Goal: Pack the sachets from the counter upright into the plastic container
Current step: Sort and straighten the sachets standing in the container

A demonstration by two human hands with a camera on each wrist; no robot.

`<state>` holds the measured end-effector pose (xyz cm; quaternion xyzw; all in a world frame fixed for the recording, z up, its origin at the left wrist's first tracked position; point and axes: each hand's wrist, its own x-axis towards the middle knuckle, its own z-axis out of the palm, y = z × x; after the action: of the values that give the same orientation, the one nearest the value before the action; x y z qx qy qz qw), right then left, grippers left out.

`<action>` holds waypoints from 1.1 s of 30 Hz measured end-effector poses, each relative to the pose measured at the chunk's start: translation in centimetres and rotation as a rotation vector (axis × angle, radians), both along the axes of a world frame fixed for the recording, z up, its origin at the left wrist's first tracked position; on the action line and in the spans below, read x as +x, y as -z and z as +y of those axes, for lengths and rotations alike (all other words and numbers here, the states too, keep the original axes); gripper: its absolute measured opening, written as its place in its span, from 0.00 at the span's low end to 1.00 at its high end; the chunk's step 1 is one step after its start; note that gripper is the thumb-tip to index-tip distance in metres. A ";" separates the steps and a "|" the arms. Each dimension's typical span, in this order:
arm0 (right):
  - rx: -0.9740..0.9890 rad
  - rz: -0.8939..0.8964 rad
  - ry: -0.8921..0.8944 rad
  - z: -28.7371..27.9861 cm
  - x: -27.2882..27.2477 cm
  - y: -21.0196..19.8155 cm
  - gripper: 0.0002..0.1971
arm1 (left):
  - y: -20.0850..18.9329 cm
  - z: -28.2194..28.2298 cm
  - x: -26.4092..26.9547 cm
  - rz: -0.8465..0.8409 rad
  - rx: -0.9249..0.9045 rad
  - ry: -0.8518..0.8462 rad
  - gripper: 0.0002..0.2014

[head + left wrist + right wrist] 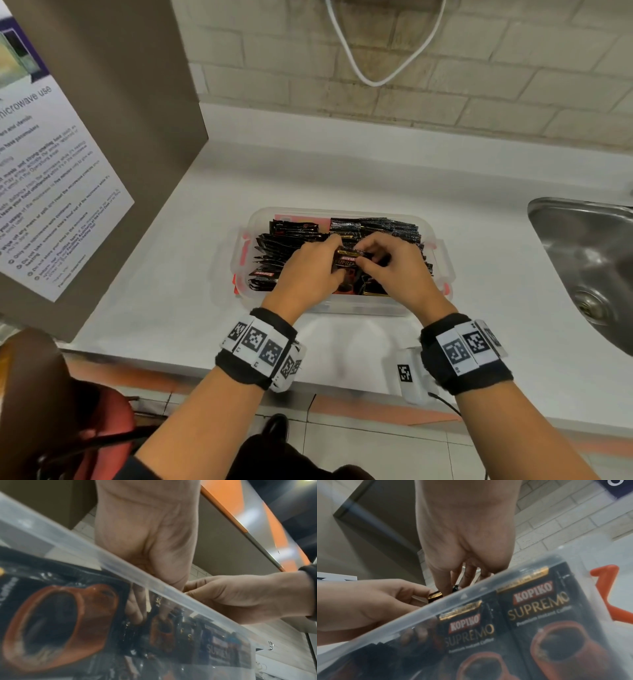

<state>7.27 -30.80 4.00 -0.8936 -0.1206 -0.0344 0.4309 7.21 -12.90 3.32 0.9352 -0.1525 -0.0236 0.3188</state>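
Both hands meet over the container: left hand [310, 270] and right hand [394, 265] each pinch one black sachet [349, 258] between them, above packed sachets [291, 250] standing in the clear plastic container [442, 260] on the white bench [376, 164].

Through the clear wall of the plastic container [423, 616] I read two sachets [537, 609] standing side by side, each printed "KOPIKO" in white on a red patch, with "SUPREMO" in gold letters below it. The small line under that is too blurred for me to make out. The sachet [351, 257] I pinch over the container shows part of "SUPREMO". On the notice [51, 192] stuck to the panel at the counter's left edge I read "microwave use".
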 end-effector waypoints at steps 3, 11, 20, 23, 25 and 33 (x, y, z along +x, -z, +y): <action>-0.024 -0.028 0.006 -0.2 -0.4 0.5 0.09 | 0.1 -0.1 -0.2 -0.037 -0.089 0.012 0.12; -0.282 -0.156 0.064 0.9 -1.1 1.4 0.11 | 0.9 -0.3 -0.2 -0.043 -0.079 0.008 0.11; -0.574 0.054 -0.027 1.8 -0.6 0.1 0.38 | 0.9 -0.4 0.0 0.045 -0.064 -0.065 0.15; -0.707 0.230 -0.106 2.7 0.8 -0.8 0.52 | 0.6 -0.7 0.2 0.093 -0.065 -0.085 0.18; -0.806 0.274 -0.147 3.7 1.7 -1.1 0.57 | 0.5 -0.6 0.4 0.125 -0.070 -0.094 0.28; -0.933 0.266 -0.159 4.8 2.7 0.8 0.62 | -1.5 3.6 1.5 0.065 -0.115 -0.019 0.09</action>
<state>10.02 -25.96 3.20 -0.9760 -0.1349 0.1708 -0.0022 8.74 -9.27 4.86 0.9156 -0.1341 -0.0420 0.3768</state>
